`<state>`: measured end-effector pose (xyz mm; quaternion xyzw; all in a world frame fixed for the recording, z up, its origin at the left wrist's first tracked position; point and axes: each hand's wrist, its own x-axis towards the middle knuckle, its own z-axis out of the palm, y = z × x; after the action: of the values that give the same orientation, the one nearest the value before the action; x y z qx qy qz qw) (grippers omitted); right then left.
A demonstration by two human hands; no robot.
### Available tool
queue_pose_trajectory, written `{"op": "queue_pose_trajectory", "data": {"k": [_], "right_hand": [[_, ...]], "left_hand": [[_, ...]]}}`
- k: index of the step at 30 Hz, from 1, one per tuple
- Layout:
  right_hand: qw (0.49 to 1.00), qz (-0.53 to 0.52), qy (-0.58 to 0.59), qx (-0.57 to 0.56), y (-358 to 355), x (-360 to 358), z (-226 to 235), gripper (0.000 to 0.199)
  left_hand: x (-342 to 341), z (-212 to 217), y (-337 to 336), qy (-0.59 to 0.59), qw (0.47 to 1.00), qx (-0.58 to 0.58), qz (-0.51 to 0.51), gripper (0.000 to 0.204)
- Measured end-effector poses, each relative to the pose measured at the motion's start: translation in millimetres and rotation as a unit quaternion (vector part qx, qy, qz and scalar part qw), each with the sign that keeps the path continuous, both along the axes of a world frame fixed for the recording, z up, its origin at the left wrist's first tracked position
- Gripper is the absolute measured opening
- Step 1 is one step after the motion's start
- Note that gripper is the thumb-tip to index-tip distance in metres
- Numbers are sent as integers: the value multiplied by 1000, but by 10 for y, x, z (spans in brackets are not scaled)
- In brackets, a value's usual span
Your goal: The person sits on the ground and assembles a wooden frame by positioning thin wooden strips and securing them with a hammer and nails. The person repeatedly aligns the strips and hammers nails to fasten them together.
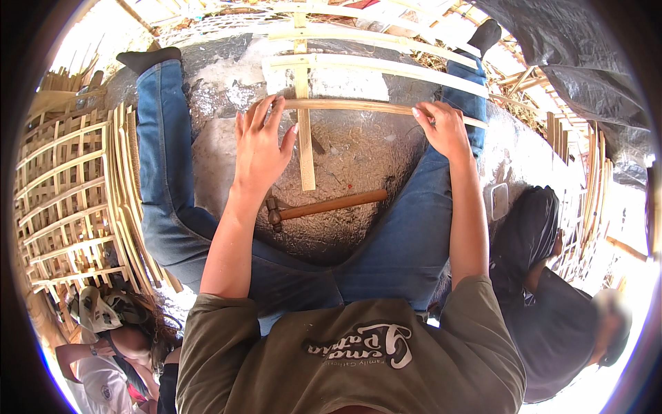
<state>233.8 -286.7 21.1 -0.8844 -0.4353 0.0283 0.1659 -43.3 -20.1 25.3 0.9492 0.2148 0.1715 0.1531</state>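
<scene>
A long, thin bamboo strip [352,105] lies crosswise between my hands, over an upright bamboo slat [306,155]. My left hand [262,148] is at its left end, fingers stretched and thumb apart, fingertips by the strip's tip. My right hand [445,130] has thumb and fingers closed around the strip near its right end. Farther off, several more pale crosswise strips [386,64] lie over the same slat. Between my legs lies a hammer [338,204] with a wooden handle, its metal head toward the left.
Stacked woven bamboo lattice panels [69,186] stand at the left. My jeans-clad legs [165,131] stretch to both sides. A person in dark clothes [552,317] sits at the right, near a pale rectangular object [499,201]. Other people [110,366] sit lower left. Dark sheeting [586,55] hangs upper right.
</scene>
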Motion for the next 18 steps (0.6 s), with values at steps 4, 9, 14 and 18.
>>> {"op": "queue_pose_trajectory", "data": {"k": [4, 9, 14, 18], "right_hand": [[998, 24, -46, 22, -20, 34, -50, 40], [999, 19, -43, 8, -27, 39, -51, 40], [1000, 10, -19, 8, -12, 13, -14, 39], [1000, -1, -16, 14, -8, -16, 32, 35]], "left_hand": [[11, 5, 12, -25, 1000, -10, -9, 47], [11, -43, 44, -28, 999, -29, -13, 49], [13, -41, 44, -28, 999, -42, -8, 48], [14, -1, 45, -32, 999, -43, -9, 46]]}}
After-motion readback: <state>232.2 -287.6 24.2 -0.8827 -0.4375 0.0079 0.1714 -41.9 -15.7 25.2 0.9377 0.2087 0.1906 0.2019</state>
